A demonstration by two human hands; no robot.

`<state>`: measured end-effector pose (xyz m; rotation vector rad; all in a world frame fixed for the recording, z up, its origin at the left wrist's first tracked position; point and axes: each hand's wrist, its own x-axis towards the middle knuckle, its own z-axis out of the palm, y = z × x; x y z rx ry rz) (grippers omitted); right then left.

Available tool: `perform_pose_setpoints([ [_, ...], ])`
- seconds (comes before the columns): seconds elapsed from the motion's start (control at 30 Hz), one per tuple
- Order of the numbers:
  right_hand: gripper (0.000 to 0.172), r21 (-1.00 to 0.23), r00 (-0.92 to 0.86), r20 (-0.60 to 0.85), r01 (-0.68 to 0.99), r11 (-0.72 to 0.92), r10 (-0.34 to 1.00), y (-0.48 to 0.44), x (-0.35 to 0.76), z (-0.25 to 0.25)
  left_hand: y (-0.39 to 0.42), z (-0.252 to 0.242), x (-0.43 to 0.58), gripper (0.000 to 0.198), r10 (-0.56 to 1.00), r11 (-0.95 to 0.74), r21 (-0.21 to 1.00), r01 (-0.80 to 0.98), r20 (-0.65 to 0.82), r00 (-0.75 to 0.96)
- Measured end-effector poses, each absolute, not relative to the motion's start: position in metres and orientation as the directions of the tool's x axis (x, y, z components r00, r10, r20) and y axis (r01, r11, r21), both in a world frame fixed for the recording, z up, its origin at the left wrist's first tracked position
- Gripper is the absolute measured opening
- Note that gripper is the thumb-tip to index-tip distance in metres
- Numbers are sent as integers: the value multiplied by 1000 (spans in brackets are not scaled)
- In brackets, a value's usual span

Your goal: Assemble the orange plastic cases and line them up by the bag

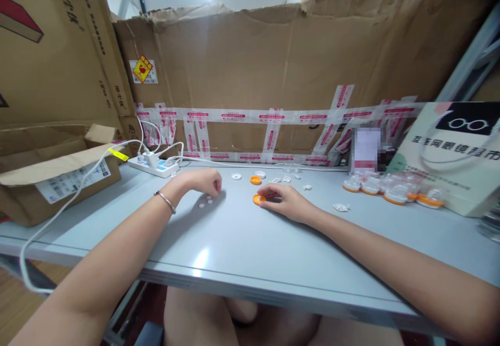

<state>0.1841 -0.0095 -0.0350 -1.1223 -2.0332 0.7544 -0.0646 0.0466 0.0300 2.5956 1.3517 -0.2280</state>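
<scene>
My left hand (pixel 207 181) is closed above the table, its fingers curled inward; whatever is in them, if anything, is hidden. Just below it lie several small white discs (pixel 201 205). The thumb and fingers of my right hand (pixel 287 201) grip the edge of an orange round base (pixel 257 199) with something small and pale at its middle, at or near the tabletop. Behind that hand sits another orange ring-shaped piece (pixel 255 180). Two white round pieces, a ring (pixel 236 176) and a second ring (pixel 260 174), lie farther back.
Small white parts (pixel 341 207) are scattered on the grey table (pixel 250 247). Clear-domed pieces with orange bases (pixel 394 194) cluster at the right beside a paper bag (pixel 445 163). A power strip (pixel 156 165) with cables and an open carton (pixel 78 179) stand left. Large cardboard (pixel 250 64) walls the back.
</scene>
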Motion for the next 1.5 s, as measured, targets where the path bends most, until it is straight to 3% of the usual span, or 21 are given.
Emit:
perform_pose_setpoints([
  [0.2,25,-730,-400,294,492,474,868,-9,184,-35,30,23,-41,20,819,-573,-16,819,-56,572],
  [0.4,26,-725,-439,330,449,522,836,-7,185,-37,14,10,-7,16,599,-795,78,602,264,756],
  [0.53,27,-720,-480,340,421,552,809,-8,183,-35,11,-1,2,17,519,-841,7,541,297,802],
  [0.63,26,-715,-484,342,422,558,805,-9,183,-34,11,-6,3,19,515,-826,-89,556,279,811],
  [0.77,27,-718,-479,340,423,552,809,-9,182,-34,12,-3,1,21,500,-844,-82,530,237,833],
  [1.07,33,-745,-433,343,416,522,834,-7,183,-37,17,4,-9,20,462,-881,208,425,181,868],
  [1.2,31,-756,-392,329,436,488,859,-7,184,-39,21,25,-25,21,584,-803,299,515,229,779],
  [1.27,31,-752,-380,329,449,483,864,-7,184,-39,22,38,-38,19,683,-722,247,646,110,722],
  [1.37,29,-735,-381,335,467,492,862,-8,185,-38,25,52,-57,19,793,-564,102,819,-210,572],
  [1.5,28,-714,-383,340,490,501,859,-10,185,-36,29,57,-72,27,811,-492,48,869,-337,478],
])
